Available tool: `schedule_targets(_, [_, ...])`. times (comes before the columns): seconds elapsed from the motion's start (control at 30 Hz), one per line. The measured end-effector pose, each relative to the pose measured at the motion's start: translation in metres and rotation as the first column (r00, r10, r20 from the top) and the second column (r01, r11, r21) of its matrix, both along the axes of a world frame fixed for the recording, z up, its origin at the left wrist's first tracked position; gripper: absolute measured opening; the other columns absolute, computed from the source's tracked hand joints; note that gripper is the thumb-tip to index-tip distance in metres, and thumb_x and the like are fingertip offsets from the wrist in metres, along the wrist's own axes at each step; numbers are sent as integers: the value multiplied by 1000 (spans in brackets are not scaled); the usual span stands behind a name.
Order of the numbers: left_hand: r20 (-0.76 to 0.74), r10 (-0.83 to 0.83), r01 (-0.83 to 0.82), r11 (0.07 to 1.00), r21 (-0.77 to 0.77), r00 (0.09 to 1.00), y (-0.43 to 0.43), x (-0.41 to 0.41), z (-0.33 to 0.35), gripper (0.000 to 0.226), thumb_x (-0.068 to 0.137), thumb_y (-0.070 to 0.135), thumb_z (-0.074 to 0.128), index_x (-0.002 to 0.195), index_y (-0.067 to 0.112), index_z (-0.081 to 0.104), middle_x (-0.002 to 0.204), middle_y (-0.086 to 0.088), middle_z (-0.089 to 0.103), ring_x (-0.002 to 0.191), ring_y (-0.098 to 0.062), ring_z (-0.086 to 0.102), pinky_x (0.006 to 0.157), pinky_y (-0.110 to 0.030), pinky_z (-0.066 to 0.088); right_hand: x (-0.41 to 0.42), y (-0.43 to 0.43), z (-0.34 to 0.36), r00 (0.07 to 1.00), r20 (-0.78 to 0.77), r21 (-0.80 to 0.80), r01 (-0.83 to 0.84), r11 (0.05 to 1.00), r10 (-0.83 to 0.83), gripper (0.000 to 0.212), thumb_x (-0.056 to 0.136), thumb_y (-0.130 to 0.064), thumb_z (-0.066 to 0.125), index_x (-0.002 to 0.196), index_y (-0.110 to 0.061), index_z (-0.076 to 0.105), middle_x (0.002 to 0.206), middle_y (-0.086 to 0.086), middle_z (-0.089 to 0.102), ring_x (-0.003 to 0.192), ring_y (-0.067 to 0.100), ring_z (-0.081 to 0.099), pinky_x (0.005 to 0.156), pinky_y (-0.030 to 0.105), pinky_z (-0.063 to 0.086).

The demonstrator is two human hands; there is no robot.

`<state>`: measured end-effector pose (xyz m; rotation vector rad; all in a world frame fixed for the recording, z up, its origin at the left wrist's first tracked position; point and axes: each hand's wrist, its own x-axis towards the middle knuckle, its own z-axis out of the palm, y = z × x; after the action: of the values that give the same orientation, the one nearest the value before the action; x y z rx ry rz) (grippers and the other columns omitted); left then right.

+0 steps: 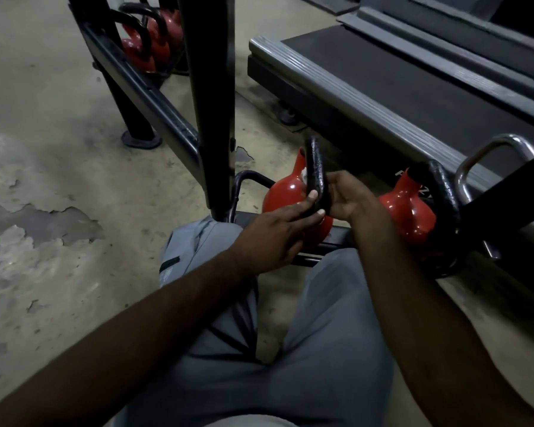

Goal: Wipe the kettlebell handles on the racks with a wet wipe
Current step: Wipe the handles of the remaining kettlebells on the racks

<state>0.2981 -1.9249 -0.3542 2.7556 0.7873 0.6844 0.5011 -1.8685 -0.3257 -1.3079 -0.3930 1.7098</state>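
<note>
A red kettlebell [285, 192] with a black handle [314, 161] stands on the rack's low black shelf [336, 237], just beyond my knees. My left hand [278, 232] pinches the lower part of that handle between thumb and fingers. My right hand [349, 195] is wrapped around the handle's right side. A small white scrap of the wet wipe [304, 174] shows just behind the handle; the rest is hidden in the hand. A second red kettlebell [409, 211] with a black handle [443, 189] stands to the right, untouched.
The rack's black upright [213, 87] rises just left of the kettlebell. More red kettlebells [150, 41] sit at the rack's far end. A treadmill [413, 75] runs along the right, close behind the rack. A chrome handle [487, 152] curves at the right. Worn concrete floor [59, 180] lies left.
</note>
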Motion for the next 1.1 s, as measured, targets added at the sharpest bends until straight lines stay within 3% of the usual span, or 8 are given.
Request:
schedule_targets(0.1, [-27,-8,7,1000,-9,1000,1,0,1,68,87,20,61,150,23,38,162,-3,22,136,-21,44,103,-27,38,-3,7,4,986,-96,21,139,990,-137,26,96,-10,39,108,-2,61,90,13,69,78,21,71,72,30,59])
schedule_targets(0.2, [23,-28,29,999,-28,999,1,-2,-2,62,86,18,61,146,22,45,160,-1,27,134,-18,46,104,-27,40,8,-7,5,995,86,68,-45,997,39,27,92,-12,44,114,-4,57,97,13,63,86,20,64,87,32,51])
schedule_targets(0.3, [278,6,60,972,-229,961,9,-5,-1,47,89,11,60,135,19,59,150,1,46,131,-12,50,106,-33,46,25,-29,-3,968,167,97,-207,973,189,13,96,-11,46,97,-10,59,86,7,66,79,18,64,80,31,55])
schedule_targets(0.4, [497,221,23,899,-438,839,27,2,7,37,93,8,61,130,17,63,136,-1,60,123,-8,57,102,-38,50,11,-24,3,977,210,137,-78,987,48,16,97,-11,46,89,-17,59,78,3,65,73,18,60,70,30,54])
schedule_targets(0.53, [482,365,-37,825,-564,797,59,20,15,36,94,19,61,129,25,63,133,8,62,108,-2,62,97,-38,53,14,-40,-4,951,310,188,-77,979,15,15,96,-11,48,89,-18,59,78,0,62,67,13,61,63,25,52])
schedule_targets(0.77, [314,237,1,797,-604,919,127,59,40,31,92,30,64,122,35,67,147,1,50,138,-7,40,114,-33,34,6,-44,9,901,432,194,-45,980,-44,10,92,-13,51,89,-18,60,84,5,59,83,22,54,79,38,45])
schedule_targets(0.93, [183,98,51,741,-669,978,150,61,51,24,84,28,74,108,26,75,147,-2,49,131,-6,47,110,-30,37,-8,-68,-2,611,731,447,-90,890,-305,17,88,-30,62,86,-14,69,86,1,71,82,18,67,81,40,52])
schedule_targets(1.1, [202,63,108,675,-730,977,156,60,52,23,85,21,74,107,23,75,148,1,48,132,-1,43,112,-29,34,-31,-76,1,-23,844,499,-335,799,-536,15,90,-21,61,96,-12,72,92,6,62,82,16,57,70,28,45])
